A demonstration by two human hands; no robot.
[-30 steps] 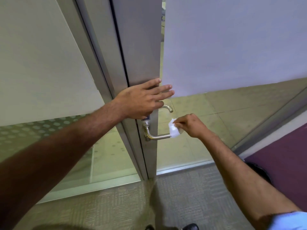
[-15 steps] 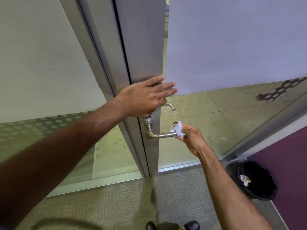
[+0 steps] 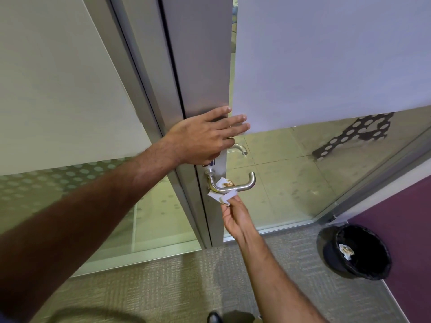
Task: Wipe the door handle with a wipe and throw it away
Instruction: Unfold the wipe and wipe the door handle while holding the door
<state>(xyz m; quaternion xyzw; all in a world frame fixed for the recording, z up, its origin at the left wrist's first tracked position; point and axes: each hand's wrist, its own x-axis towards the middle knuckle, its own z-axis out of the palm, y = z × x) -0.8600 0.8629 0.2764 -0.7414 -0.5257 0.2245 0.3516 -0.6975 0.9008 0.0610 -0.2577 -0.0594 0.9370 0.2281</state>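
Door handle [image 3: 242, 186], curved brushed metal, wears a crumpled, seemingly stained wipe [image 3: 222, 191] pinched by the right hand [image 3: 234, 216].

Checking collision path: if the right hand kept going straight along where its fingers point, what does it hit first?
The right hand points up toward the curved brushed-metal door handle; past the stained white wipe it pinches, the lever bar comes first, likely, though depth is unclear.

A beige, fine-patterned carpet floor [image 3: 163, 280] runs along the foot of the door and glass wall. On it at the right stands a round black waste bin with a black liner [image 3: 332, 252], close to a purple wall; crumpled white, brown-stained paper [image 3: 346, 251] lies inside. The toe of a black shoe [image 3: 213, 318] rests on the carpet at the bottom edge.
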